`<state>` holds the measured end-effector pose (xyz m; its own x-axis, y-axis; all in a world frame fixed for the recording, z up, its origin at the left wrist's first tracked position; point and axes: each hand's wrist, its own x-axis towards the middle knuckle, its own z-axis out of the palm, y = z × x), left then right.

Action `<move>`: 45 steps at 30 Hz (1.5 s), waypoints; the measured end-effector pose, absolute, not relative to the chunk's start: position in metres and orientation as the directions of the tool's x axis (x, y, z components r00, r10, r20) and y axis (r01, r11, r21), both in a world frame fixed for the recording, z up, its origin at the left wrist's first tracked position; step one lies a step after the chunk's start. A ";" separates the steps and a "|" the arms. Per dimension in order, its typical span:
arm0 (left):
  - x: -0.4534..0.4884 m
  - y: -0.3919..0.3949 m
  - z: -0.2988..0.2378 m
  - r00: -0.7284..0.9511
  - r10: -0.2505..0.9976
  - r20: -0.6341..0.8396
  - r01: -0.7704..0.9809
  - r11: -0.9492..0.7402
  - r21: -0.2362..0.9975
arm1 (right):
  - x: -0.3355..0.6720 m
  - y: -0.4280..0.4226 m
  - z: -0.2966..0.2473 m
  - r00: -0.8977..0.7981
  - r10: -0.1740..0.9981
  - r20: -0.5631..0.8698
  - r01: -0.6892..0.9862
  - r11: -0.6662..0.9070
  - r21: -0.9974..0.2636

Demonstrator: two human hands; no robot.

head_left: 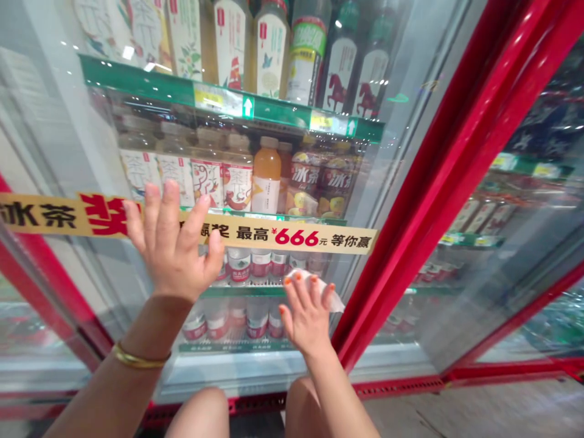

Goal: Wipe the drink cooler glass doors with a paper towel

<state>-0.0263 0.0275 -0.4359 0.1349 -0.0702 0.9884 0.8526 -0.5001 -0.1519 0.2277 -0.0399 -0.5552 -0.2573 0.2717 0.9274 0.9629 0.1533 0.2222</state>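
My left hand (176, 246) is raised with spread fingers in front of a fridge's glass door (365, 176), over a yellow printed strip (260, 234). It covers part of the strip's lettering and holds nothing; a gold bangle (139, 358) circles the wrist. Lower and to the right, my right hand (309, 316), with orange nails, lies flat with fingers spread. Under its fingers is a white tissue (336, 301), which looks pressed against the glass; most of it is hidden by the hand. Bottled drinks (266, 173) stand behind the door.
A red door frame (438, 158) slants up along the right side. Beyond it another fridge compartment (483, 213) holds more drinks. Green shelf edges (292, 112) carry price tags. My knees (201, 413) are close to the fridge's base, and grey floor (515, 407) shows at lower right.
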 end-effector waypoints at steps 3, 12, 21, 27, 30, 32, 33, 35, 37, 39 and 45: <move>-0.022 0.024 -0.462 0.155 -0.059 0.986 0.852 -0.498 -0.164 | 0.242 -0.033 -0.540 0.015 0.206 0.979 0.999 0.041 -0.024; -0.016 0.020 -0.505 0.105 0.056 0.993 0.841 -0.537 -0.059 | 0.199 -0.031 -0.569 -0.239 0.252 0.938 0.966 0.161 0.203; -0.016 0.018 -0.505 0.119 0.052 0.992 0.855 -0.513 -0.076 | 0.184 -0.012 -0.531 -0.030 0.260 0.965 0.991 0.131 -0.005; -0.016 0.020 -0.505 0.114 0.087 0.990 0.860 -0.507 -0.054 | 0.198 -0.033 -0.592 -0.246 0.302 0.921 0.963 0.187 0.196; -0.025 0.018 -0.516 0.141 0.084 0.986 0.854 -0.514 -0.079 | 0.222 -0.027 -0.568 0.023 0.247 0.969 0.997 0.070 -0.042; -0.037 0.016 -0.530 0.110 0.113 0.987 0.862 -0.505 -0.038 | 0.213 -0.016 -0.536 0.144 0.207 0.968 0.987 0.036 -0.155; -0.043 0.015 -0.538 0.067 0.141 0.988 0.872 -0.489 0.011 | 0.201 -0.011 -0.523 0.148 0.199 0.969 0.986 0.043 -0.160; -0.056 0.015 -0.553 -0.036 0.195 0.980 0.887 -0.446 0.121 | 0.170 -0.006 -0.512 0.030 0.217 0.976 0.994 0.093 -0.052; -0.065 0.018 -0.566 -0.095 0.214 0.972 0.887 -0.425 0.180 | 0.145 -0.010 -0.525 -0.184 0.248 0.951 0.975 0.170 0.144; -0.068 0.022 -0.573 -0.099 0.205 0.974 0.885 -0.429 0.180 | 0.143 -0.019 -0.551 -0.338 0.265 0.903 0.932 0.229 0.282; -0.064 0.026 -0.575 -0.108 0.186 0.977 0.888 -0.423 0.179 | 0.193 -0.021 -0.536 0.030 0.225 0.974 0.997 0.066 -0.046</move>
